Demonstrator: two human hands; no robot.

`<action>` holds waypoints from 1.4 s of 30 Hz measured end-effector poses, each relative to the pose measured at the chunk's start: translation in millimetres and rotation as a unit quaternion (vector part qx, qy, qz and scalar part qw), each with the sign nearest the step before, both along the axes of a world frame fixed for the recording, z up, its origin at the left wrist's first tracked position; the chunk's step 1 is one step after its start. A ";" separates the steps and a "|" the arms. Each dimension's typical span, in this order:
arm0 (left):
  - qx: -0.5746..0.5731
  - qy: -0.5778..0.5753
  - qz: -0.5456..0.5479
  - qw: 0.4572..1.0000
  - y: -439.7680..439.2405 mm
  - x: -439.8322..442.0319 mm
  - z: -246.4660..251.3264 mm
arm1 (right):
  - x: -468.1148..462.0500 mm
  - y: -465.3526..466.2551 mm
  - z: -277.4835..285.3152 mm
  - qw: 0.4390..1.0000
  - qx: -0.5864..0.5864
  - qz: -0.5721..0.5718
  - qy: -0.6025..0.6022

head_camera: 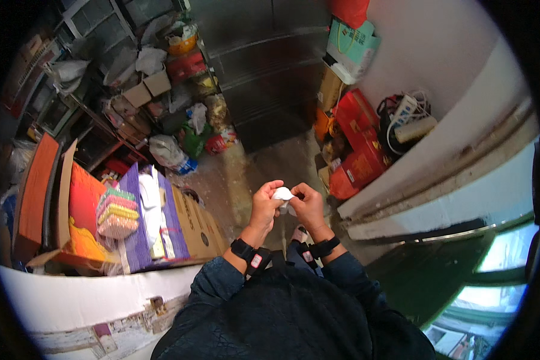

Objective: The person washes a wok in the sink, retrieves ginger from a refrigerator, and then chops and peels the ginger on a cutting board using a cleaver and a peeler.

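Note:
Both hands meet in front of my body around a small white item [282, 194], thin and crumpled like tissue or a plastic bag; which of these it is I cannot tell. My left hand [265, 204] grips its left side between thumb and fingers. On the other side, my right hand [308, 203] pinches its edge with thumb and forefinger. A paler, see-through flap hangs just below the hands. Black straps with small devices circle both wrists. Beneath the hands lies the concrete floor [270, 164], and one shoe [299, 234] shows there.
To the left stands an open cardboard box [198, 220] beside packs of coloured sponges [118, 213]. Cluttered shelves and bags [166, 150] line the far left. Red boxes [360, 162] and a power strip [405, 110] sit by the right wall. Behind me at right is a green door [427, 272].

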State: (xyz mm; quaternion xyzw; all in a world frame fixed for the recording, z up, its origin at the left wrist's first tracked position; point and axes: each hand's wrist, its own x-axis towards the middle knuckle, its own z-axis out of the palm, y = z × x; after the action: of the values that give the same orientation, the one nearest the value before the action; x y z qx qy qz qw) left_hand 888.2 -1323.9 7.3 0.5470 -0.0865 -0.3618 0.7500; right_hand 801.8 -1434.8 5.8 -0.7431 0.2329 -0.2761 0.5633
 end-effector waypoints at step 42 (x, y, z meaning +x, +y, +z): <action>0.223 -0.448 -0.033 0.865 -244.1 407.4 -62.8 | 414.8 -241.5 -40.2 0.981 -0.148 0.096 0.081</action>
State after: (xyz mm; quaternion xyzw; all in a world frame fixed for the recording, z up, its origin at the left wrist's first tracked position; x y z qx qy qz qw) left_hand 1295.7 -1568.0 -55.5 0.7997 -0.3485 -0.1121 0.4759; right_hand 1216.6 -1676.2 -34.4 -0.8572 0.1614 -0.1913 0.4500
